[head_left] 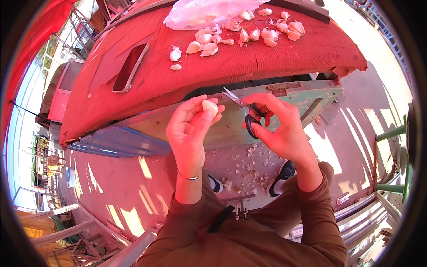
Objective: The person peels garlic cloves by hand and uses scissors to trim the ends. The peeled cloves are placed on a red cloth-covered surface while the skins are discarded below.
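Between the thumb and fingers of my left hand (pixel 189 133) is a pale garlic clove (pixel 210 107), held up in front of the table's near edge. My right hand (pixel 282 127) grips a pair of scissors (pixel 249 116) by the black handles. The blades are slightly apart and point up and left, near the clove but not touching it. Beyond both hands, several loose garlic cloves (pixel 206 44) and clusters of cloves (pixel 270 36) lie on the red-covered table (pixel 155 84).
A smartphone (pixel 130 67) lies on the table's left part, and a crumpled clear plastic bag (pixel 204 15) rests at the back. Garlic skins (pixel 249 164) litter the floor between my shoes. A green metal frame (pixel 391 133) stands at right, with slats (pixel 364 218) below it.
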{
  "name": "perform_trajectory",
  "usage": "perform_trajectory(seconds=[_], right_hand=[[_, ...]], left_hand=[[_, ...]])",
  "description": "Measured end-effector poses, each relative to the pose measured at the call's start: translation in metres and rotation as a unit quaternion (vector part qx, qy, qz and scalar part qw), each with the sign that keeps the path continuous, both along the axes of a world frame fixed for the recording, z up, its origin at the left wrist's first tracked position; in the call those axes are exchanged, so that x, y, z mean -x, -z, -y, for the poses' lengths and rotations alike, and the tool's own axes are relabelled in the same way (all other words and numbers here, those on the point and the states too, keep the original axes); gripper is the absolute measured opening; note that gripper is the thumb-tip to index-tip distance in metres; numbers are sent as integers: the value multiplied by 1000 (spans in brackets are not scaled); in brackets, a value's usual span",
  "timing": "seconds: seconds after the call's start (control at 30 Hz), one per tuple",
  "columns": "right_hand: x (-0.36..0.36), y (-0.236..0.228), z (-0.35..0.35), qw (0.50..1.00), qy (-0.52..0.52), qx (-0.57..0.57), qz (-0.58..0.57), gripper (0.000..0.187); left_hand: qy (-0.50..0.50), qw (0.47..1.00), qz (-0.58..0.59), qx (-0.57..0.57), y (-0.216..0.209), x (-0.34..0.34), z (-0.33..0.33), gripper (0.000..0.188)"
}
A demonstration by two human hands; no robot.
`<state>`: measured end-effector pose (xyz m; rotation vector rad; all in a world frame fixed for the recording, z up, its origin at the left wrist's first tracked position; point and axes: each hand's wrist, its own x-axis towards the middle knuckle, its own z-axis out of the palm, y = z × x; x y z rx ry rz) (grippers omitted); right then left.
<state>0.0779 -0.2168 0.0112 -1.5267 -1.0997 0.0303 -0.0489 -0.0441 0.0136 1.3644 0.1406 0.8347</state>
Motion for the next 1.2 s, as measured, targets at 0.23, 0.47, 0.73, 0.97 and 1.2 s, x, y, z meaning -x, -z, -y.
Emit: perform_trajectory(seconds=[0.23,0.47,0.73,0.97,1.2], right_hand=[[0,16,-9,993,12,0,113,52],[5,12,-4,989,22,15,143,51],[9,16,-3,998,-36,-1,49,47],[10,10,1,997,-31,-4,75,47],[11,11,0,995,-31,-16,88,47]], left_hand=[[-39,999,18,-7,7,6,0,30],[-32,999,13,-27,8,11,0,31],[-10,1000,15,-25,6,18,1,32],[-27,999,34,-1,1,17,6,29],[-19,999,20,-45,4,18,4,32]])
